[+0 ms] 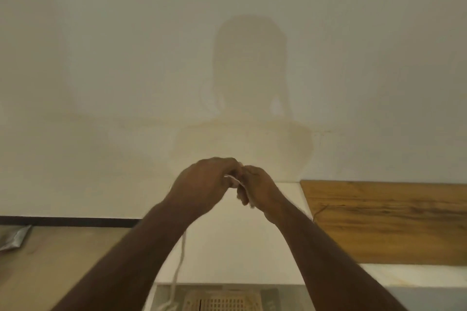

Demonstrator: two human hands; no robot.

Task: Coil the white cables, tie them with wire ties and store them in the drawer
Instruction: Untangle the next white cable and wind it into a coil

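- Both hands raised before a pale wall: our left hand [204, 184] and right hand [257, 190] meet fingertip to fingertip, fingers curled and pinching a small white strip [233, 179] between them. We take the strip for a wire tie or a turn of cable, but it is too small and blurred to say which.
- White cable [180, 257] hangs slack from under our left wrist, trailing down past the edge of the white counter [227, 247] to the bottom of the view, where it ends in a loose loop over a slatted wooden piece [222, 302].
- We judge the step in hand to be early coiling or gathering, since most of the cable hangs uncoiled and no finished bundle shows.
- Next, by our reading, the hanging length must be drawn up and wound into even loops, with one hand keeping its pinch so the first turn does not slip free.
- No drawer is visible, so storage looks some way off.
- Wooden board [391, 219] lies on the counter to the right, well apart from the hands; a crumpled silvery packet [15, 237] sits at far left.
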